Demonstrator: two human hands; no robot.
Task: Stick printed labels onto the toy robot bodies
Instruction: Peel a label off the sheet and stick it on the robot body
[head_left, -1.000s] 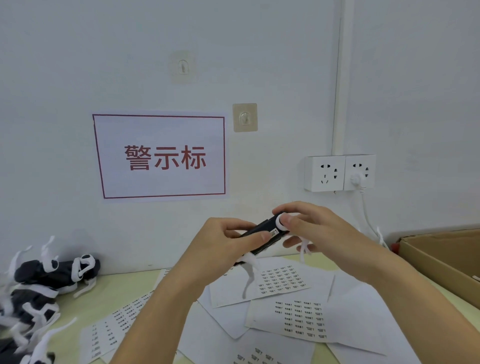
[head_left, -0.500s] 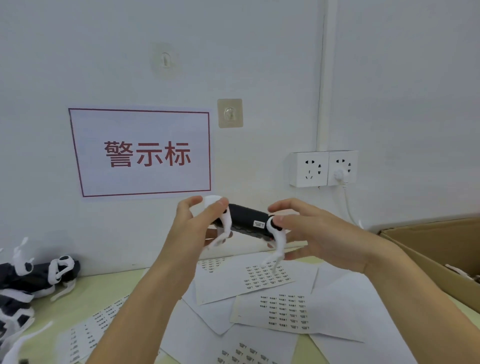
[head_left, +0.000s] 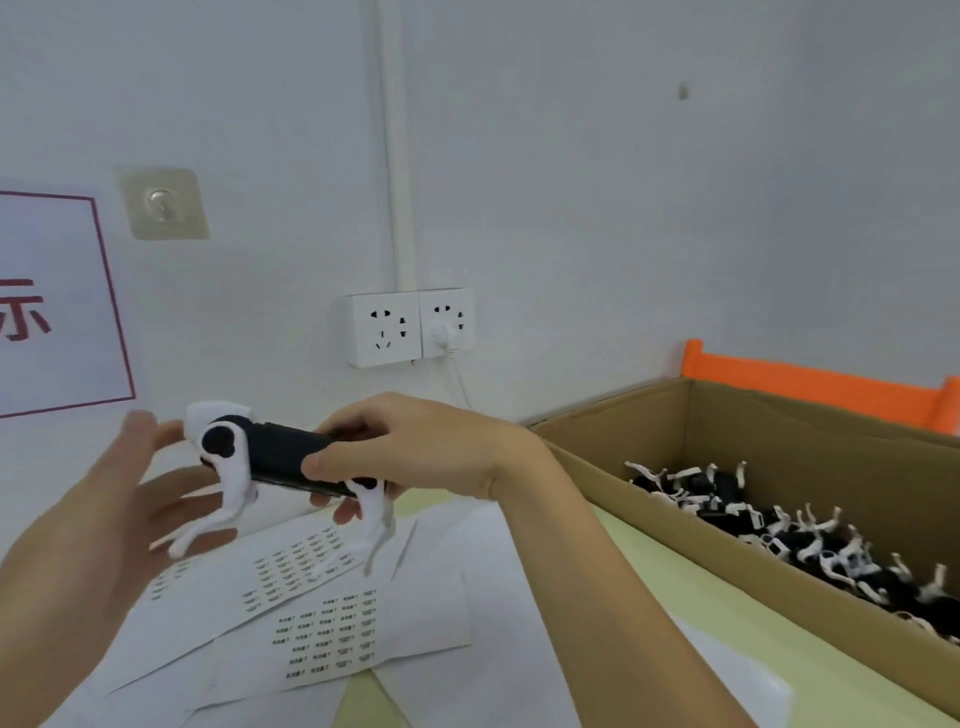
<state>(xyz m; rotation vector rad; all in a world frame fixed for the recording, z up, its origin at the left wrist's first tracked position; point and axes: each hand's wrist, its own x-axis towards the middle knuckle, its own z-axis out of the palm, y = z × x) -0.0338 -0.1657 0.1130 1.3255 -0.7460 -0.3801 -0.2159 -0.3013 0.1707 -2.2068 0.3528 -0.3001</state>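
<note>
A black toy robot body (head_left: 280, 454) with white legs hangs level above the table. My right hand (head_left: 410, 447) grips its right end, thumb in front and fingers behind. My left hand (head_left: 140, 493) is just left of the toy with fingers spread, its fingertips near the white front leg, holding nothing. Sheets of small printed labels (head_left: 322, 631) lie on the table under the toy.
An open cardboard box (head_left: 649, 410) at the right holds several more black and white toy robots (head_left: 810, 540). An orange crate edge (head_left: 810, 382) shows behind it. A wall socket (head_left: 410, 327) with a plugged cable is on the wall, and a red-bordered sign (head_left: 57, 312) at the left.
My left hand has let go of the toy and opened. My right hand now carries the toy alone. My view has swung right, bringing the cardboard box in.
</note>
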